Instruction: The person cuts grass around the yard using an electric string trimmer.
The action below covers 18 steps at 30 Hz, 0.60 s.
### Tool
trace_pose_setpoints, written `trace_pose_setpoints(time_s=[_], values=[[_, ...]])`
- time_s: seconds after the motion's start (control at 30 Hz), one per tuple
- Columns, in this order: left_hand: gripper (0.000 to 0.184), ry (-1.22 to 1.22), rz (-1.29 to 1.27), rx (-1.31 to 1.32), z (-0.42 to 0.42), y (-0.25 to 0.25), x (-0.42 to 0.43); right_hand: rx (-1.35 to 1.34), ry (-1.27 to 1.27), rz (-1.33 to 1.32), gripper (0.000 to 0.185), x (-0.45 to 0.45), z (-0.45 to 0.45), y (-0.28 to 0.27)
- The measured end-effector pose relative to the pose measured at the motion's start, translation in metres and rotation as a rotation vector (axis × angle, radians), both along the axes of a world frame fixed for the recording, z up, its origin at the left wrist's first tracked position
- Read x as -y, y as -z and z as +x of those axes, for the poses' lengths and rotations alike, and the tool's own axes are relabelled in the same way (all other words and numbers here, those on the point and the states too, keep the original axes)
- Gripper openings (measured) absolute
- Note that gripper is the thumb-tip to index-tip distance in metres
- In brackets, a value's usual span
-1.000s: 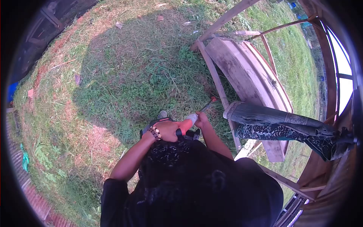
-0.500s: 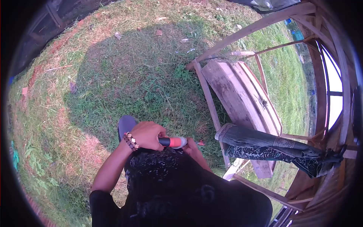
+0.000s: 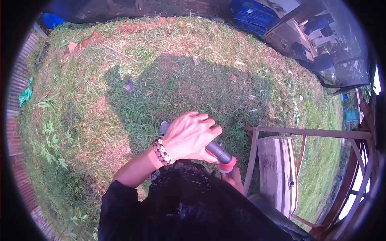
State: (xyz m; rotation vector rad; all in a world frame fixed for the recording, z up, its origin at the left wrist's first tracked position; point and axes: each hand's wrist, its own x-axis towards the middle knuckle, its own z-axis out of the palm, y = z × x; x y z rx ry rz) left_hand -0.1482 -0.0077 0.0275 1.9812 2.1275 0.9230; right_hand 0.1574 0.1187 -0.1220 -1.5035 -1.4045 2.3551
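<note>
Out here it's a rough yard in the open air: sunlit, patchy grass (image 3: 181,94) underfoot, leafy weeds (image 3: 52,140) by rusty corrugated sheeting (image 3: 18,130), a bare timber frame (image 3: 311,131) around wooden boards (image 3: 269,172), and dark see-through netting (image 3: 161,9) along the far edge, what look like blue crates (image 3: 254,15) behind it.
</note>
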Motion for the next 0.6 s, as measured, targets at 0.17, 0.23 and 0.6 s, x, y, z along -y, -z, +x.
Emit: trace_pose_setpoints(time_s=[0.17, 0.23, 0.6], values=[[0.070, -0.195, 0.230, -0.091, -0.099, -0.033, 0.043, -0.094, 0.119, -0.121, 0.027, -0.005, -0.122, -0.041], [0.071, -0.323, 0.294, -0.183, -0.125, -0.041, 0.070, -0.119, 0.367, -0.366, 0.027, -0.006, -0.163, -0.041], [0.042, -0.415, 0.472, 0.498, -0.108, -0.038, 0.199, -0.037, -0.043, -0.586, 0.025, -0.020, -0.292, -0.013]])
